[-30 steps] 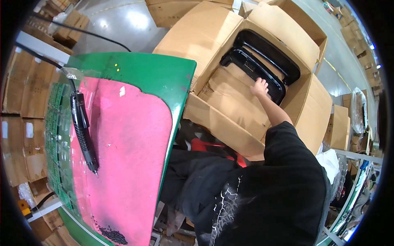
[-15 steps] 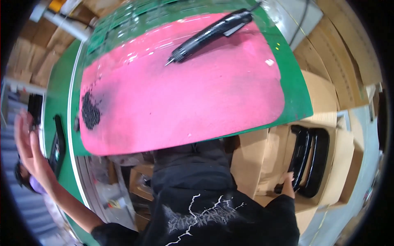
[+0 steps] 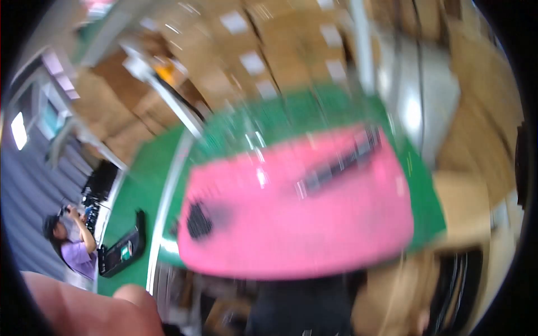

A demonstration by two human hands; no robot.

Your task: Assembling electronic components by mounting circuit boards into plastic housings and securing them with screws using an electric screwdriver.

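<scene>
Blurred brown cardboard boxes [image 3: 263,61] are stacked along the top, several bearing small white square labels [image 3: 252,61]. More brown cartons [image 3: 471,207] sit at the right edge. At lower left lies a dark device with a small lit screen [image 3: 124,252].

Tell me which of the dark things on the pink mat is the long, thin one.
The blurred dark tool near the pink mat's far right edge; the other, a dark patch, is a short blot at its left.

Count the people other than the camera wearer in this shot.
1: a person in a purple top at the lower left edge, beside the green table. Heavy blur may hide others.
</scene>
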